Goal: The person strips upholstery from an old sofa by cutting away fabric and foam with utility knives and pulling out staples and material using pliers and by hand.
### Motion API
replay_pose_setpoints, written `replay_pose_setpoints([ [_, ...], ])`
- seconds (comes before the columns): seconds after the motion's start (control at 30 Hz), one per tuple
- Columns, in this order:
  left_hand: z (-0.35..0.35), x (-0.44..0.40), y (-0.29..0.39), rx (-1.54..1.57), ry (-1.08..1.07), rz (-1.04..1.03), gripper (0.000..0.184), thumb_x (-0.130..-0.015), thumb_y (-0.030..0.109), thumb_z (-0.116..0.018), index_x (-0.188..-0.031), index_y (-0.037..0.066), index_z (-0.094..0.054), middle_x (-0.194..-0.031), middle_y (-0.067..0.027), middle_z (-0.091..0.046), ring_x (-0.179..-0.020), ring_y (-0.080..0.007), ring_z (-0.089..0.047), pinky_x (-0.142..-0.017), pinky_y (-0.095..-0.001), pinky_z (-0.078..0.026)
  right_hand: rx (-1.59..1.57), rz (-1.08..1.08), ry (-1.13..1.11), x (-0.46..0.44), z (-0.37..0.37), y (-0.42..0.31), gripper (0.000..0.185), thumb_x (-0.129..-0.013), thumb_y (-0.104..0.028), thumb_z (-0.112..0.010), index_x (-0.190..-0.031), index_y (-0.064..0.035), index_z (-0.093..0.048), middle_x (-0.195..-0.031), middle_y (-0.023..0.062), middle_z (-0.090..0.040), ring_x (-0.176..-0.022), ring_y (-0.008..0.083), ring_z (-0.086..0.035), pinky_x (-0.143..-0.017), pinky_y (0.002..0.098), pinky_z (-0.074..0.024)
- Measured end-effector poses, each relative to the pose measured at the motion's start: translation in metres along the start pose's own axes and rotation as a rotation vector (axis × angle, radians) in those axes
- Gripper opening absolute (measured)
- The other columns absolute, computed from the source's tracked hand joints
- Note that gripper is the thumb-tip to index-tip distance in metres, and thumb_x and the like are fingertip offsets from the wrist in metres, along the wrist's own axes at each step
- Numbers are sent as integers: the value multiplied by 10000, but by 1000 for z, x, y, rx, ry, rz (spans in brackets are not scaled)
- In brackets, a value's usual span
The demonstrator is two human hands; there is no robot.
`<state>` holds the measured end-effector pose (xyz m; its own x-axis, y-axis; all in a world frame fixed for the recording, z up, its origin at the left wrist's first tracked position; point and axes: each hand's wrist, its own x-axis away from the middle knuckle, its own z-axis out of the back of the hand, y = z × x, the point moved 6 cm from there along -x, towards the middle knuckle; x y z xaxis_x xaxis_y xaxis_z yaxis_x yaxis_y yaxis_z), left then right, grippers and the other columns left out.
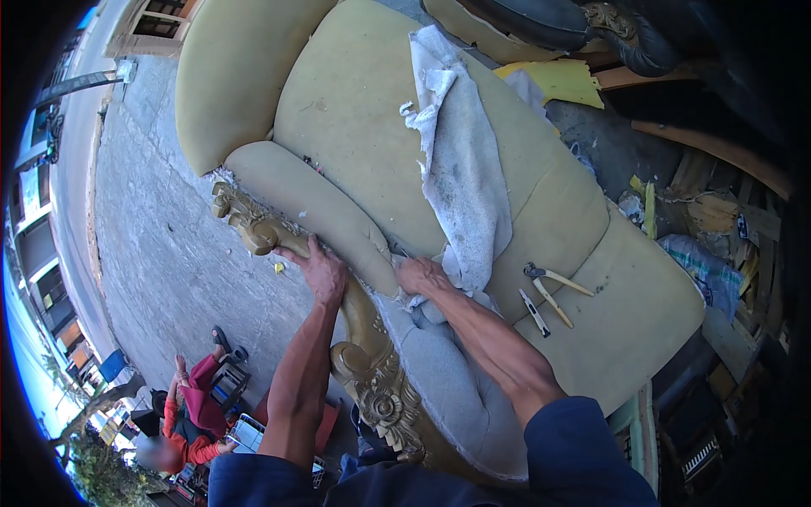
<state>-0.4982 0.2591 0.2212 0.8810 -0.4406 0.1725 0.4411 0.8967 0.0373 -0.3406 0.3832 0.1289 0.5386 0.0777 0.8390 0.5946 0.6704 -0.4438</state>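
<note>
On gold trim, left hand spreads; right hand curls tight.

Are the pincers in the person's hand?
No, the pincers lie on the sofa, apart from the left hand and right hand.

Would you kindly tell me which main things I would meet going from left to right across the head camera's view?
Person in a red top → left hand → right hand → pincers with pale yellow handles → plastic sack.
</note>
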Motion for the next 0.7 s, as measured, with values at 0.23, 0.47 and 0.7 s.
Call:
replay_pose_setpoints([
  [0.23, 6, -4, 7, -54, -20, -86, 370, -880, 86, -519, -1186, -83, -643, -1325, -268, -493, -1307, -755, -74, -1032, -866, 60, -34, -129, -26, 49, 62, -22, 293, -949, -153, -514, -1141, -13, -686, -1175, 227, -672, -1113, 398, -651, -943, 493, -533],
  [0.47, 5, 5, -6, 373, -26, 318, 491, -928, 133, -577, -1405, 76, -477, -1500, -483, 123, -1399, -677, -74, -1030, -496, -490, -148, -80, 973, 185, 153, 74, 173, -947, -170, -575, -1040, -28, -608, -1037, 172, -627, -1033, 381, -588, -858, 509, -468],
  [0.7, 14, 6, -8, 399, -76, 357, 444, -904, 102, -584, -1339, 53, -517, -1482, -510, 129, -1383, -668, -177, -1027, -470, -502, 510, -596, 651, 239, 24, 249, 470, -860, -151, -651, -1302, -88, -505, -1184, 198, -576, -1139, 406, -551, -944, 499, -484],
])
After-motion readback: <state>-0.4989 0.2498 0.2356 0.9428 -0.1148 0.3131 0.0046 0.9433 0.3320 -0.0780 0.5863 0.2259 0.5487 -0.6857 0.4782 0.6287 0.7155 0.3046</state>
